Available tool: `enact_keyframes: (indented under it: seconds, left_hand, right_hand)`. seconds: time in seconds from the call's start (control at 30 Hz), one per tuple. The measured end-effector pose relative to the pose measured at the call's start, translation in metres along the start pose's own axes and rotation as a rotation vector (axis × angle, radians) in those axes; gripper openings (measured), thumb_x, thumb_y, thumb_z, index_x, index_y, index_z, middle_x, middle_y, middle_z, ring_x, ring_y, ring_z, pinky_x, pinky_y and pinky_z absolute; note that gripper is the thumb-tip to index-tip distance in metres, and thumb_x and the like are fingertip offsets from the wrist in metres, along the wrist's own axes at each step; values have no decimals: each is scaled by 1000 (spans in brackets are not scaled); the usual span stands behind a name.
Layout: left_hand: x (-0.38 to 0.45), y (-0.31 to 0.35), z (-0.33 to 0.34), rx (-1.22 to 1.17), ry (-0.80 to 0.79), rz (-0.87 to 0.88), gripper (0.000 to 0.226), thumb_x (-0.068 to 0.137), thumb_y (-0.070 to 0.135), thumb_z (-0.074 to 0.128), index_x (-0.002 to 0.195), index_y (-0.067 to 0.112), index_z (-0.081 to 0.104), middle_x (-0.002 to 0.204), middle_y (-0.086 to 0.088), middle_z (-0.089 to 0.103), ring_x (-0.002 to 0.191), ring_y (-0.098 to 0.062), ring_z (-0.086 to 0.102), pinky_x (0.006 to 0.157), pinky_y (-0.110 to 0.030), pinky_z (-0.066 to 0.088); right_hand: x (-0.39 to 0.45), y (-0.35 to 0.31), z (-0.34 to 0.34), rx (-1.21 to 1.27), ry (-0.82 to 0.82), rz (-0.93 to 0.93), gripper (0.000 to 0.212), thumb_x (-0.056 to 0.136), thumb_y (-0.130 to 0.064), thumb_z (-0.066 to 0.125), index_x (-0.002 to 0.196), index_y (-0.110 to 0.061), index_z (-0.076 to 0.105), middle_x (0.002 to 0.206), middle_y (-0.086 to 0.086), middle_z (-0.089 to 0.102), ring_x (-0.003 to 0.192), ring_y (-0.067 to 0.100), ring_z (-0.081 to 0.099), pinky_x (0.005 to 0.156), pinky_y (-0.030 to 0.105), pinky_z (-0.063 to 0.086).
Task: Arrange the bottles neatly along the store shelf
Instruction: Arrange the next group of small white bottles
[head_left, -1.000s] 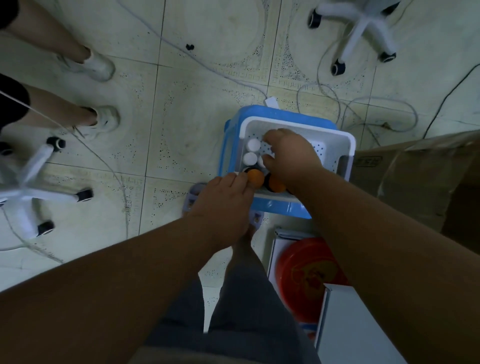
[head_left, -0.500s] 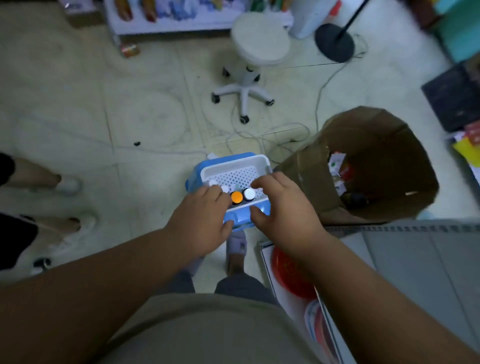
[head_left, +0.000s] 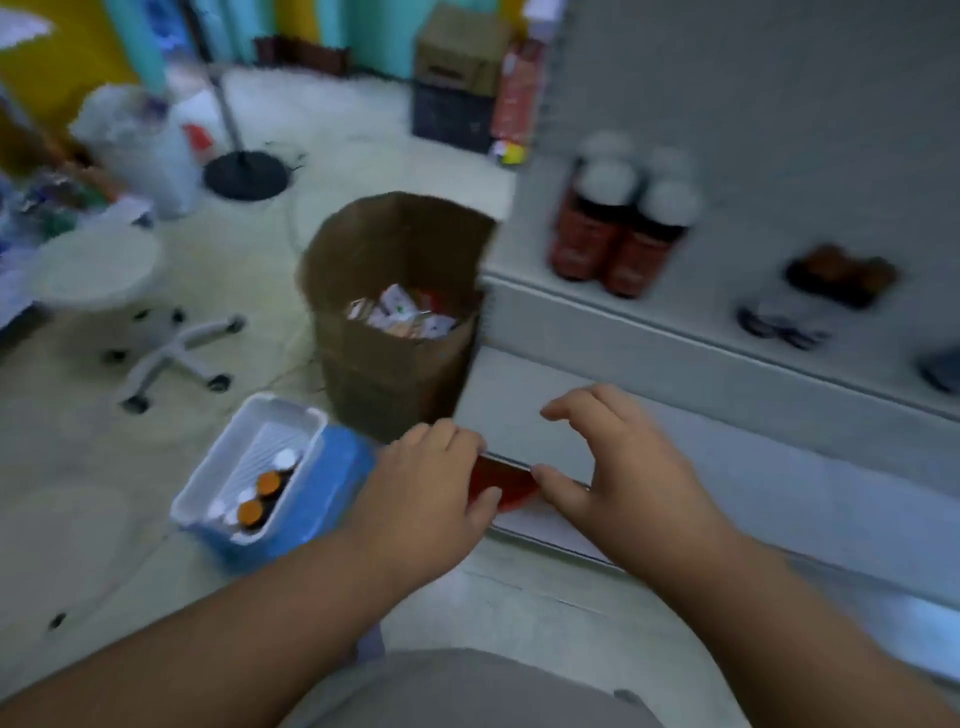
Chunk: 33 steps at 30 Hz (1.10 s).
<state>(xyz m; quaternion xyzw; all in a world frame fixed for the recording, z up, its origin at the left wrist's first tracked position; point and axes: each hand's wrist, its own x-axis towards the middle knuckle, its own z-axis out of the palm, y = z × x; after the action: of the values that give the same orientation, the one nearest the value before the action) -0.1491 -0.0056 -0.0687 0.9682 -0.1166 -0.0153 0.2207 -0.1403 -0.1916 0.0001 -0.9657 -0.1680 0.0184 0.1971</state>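
Three or more dark bottles with red labels and white caps (head_left: 621, 228) stand grouped at the left end of the grey store shelf (head_left: 675, 338). On the floor to the left, a white basket (head_left: 236, 452) on a blue stool (head_left: 332, 483) holds several bottles with orange and white caps (head_left: 260, 493). My left hand (head_left: 426, 493) hovers just right of the basket, fingers loosely bent, with nothing visible in it. Spread wide, my right hand (head_left: 618, 467) hangs over the lower shelf board (head_left: 524, 410) and is empty. A red flat item (head_left: 501, 480) shows between the hands.
An open cardboard box (head_left: 395, 312) full of small packets stands between the basket and the shelf end. A white swivel stool (head_left: 98, 270) and a black stand base (head_left: 244, 174) are on the floor to the left. Small dark items (head_left: 841, 275) lie further right on the shelf.
My view has swung up from the basket to the shelf. Both hands have left the bottles in the basket and moved right, over the lower shelf board.
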Motion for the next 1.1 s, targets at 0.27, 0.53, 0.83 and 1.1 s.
enact_keyframes:
  seconds: [0.27, 0.53, 0.83, 1.1]
  left_hand:
    - [34, 257, 83, -57, -71, 431, 45, 89, 53, 58, 125, 26, 56, 120, 7, 56, 114, -17, 51, 93, -33, 42]
    - [45, 419, 139, -77, -211, 720, 47, 91, 53, 55, 130, 26, 54, 124, 8, 55, 118, -14, 49, 98, -29, 38]
    - [126, 550, 208, -86, -314, 890, 48, 92, 53, 53, 133, 27, 50, 129, 9, 52, 123, -14, 45, 101, -29, 36]
    - [201, 668, 253, -137, -393, 1012, 52, 94, 53, 52, 138, 27, 45, 134, 9, 48, 126, -13, 42, 105, -30, 35]
  right_hand:
    - [-203, 159, -125, -66, 345, 453, 40, 77, -36, 73, 114, -26, 60, 113, -13, 55, 105, 9, 54, 82, 18, 37]
    - [-316, 256, -188, -63, 468, 723, 43, 83, -43, 67, 123, -33, 53, 122, -17, 50, 115, 5, 46, 93, 24, 42]
    - [-330, 379, -242, -106, 544, 890, 40, 83, -43, 66, 119, -31, 54, 120, -14, 50, 111, 9, 47, 90, 29, 43]
    - [-339, 482, -306, -132, 583, 1029, 40, 82, -44, 67, 118, -34, 55, 118, -17, 50, 110, 7, 49, 84, 25, 42]
